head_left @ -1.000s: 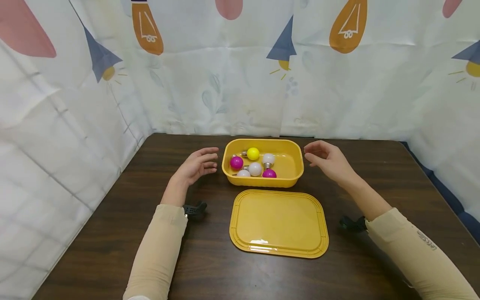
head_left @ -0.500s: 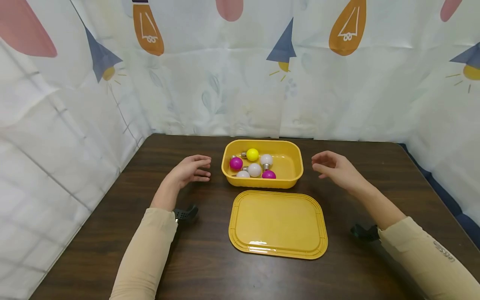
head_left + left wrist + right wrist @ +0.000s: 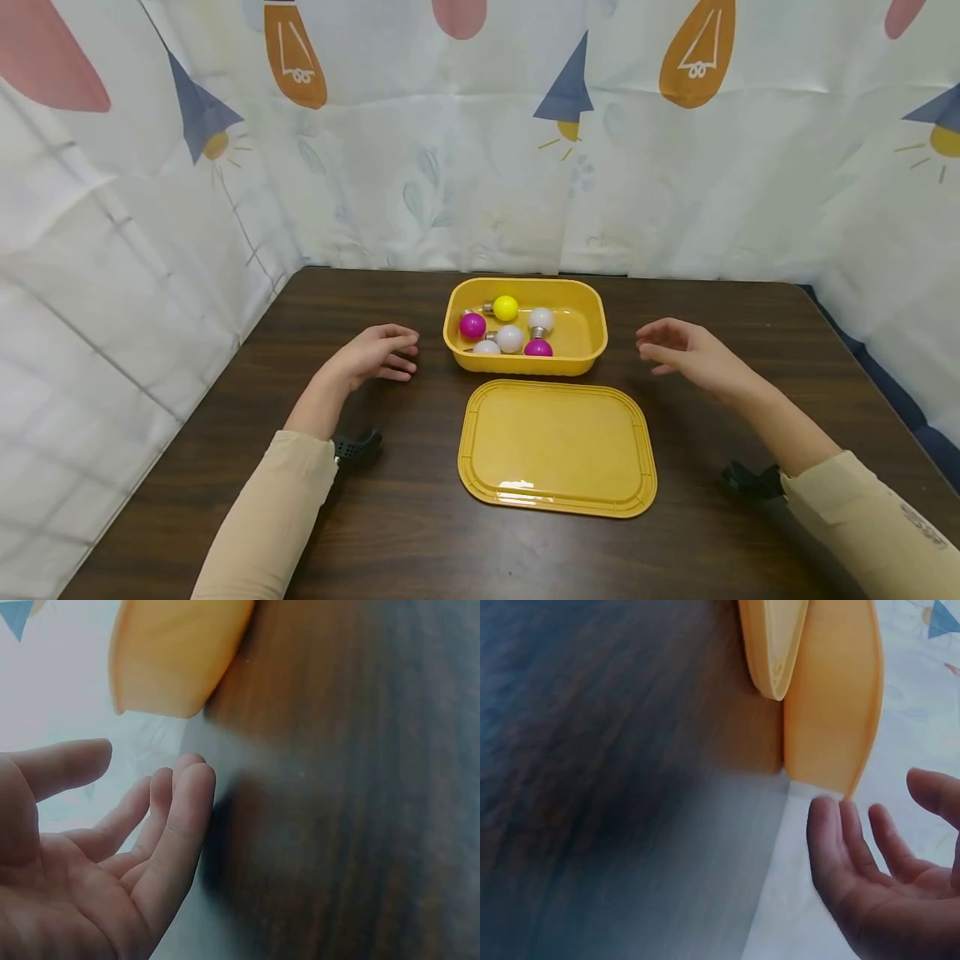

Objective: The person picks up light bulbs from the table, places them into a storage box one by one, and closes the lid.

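Note:
A yellow plastic box (image 3: 525, 365) stands toward the back of the table in the head view. Inside lie several light bulbs: a yellow bulb (image 3: 506, 307), two magenta ones and a few white ones, among them a white bulb (image 3: 510, 338). In front of the box a flat yellow lid (image 3: 557, 446) lies on the table. My left hand (image 3: 375, 354) is left of the box, fingers loosely bent and holding nothing. To the right, my right hand (image 3: 690, 352) is likewise relaxed, apart from the box, with nothing in it. Both wrist views show a gap between fingertips and box.
The dark wooden table (image 3: 420, 533) reaches back to a white patterned curtain (image 3: 480, 183), which also hangs along the left and right sides. A black wrist strap (image 3: 358, 445) shows at the left cuff, and another dark strap (image 3: 752, 481) at the right.
Both hands have drawn away from the box, the left hand leftward and toward me, the right hand rightward and toward me. The box, bulbs and lid stay in place.

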### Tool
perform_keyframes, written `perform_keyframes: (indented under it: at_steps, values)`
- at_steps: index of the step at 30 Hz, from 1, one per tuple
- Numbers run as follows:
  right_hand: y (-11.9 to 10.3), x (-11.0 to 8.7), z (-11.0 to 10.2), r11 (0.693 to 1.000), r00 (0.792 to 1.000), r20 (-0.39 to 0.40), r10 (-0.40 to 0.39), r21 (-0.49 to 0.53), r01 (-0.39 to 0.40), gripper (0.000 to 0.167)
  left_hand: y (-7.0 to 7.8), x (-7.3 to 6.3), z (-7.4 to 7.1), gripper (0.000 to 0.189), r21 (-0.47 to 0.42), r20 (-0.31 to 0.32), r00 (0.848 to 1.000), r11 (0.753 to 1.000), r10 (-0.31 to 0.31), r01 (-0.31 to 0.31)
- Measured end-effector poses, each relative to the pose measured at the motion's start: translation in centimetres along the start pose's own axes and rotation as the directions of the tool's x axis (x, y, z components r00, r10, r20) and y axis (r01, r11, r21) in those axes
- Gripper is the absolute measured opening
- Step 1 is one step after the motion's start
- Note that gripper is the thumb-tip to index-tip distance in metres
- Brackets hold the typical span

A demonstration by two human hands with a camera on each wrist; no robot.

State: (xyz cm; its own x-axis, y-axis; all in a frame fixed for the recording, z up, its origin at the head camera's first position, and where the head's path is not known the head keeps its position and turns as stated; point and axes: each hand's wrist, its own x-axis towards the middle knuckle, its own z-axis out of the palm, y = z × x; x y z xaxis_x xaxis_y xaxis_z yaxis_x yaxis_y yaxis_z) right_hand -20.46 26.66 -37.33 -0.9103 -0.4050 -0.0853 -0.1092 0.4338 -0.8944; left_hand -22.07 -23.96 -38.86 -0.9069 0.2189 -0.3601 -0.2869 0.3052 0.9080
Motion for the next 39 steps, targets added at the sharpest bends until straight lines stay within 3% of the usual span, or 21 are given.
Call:
perform_keyframes:
  at_steps: [8,16,27,39]
  values:
    - [0.9,-0.9,-0.2,0.999,0.995,0.09,0.049,0.016,-0.051,0.053,-0.3,-0.8,0.4,0.051,0.055,0.055,0.998,0.998,0.01,-0.013]
    - [1.8,-1.8,-0.6,0.993,0.982,0.172,0.077,0.077,-0.092,0.05,-0.3,-1.3,1.1,0.047,0.052,0.161,0.987,0.999,0.007,-0.016]
    - [2.3,-2.4,-0.9,0.986,0.953,0.288,0.098,0.105,-0.133,0.051,-0.2,-2.2,2.1,0.045,0.082,0.344,0.938,0.993,0.046,-0.079]
    - [2.4,-2.9,-0.8,0.965,0.908,0.386,0.165,0.129,-0.23,0.053,0.0,-3.3,3.5,0.048,0.007,0.367,0.929,0.998,0.054,-0.061]
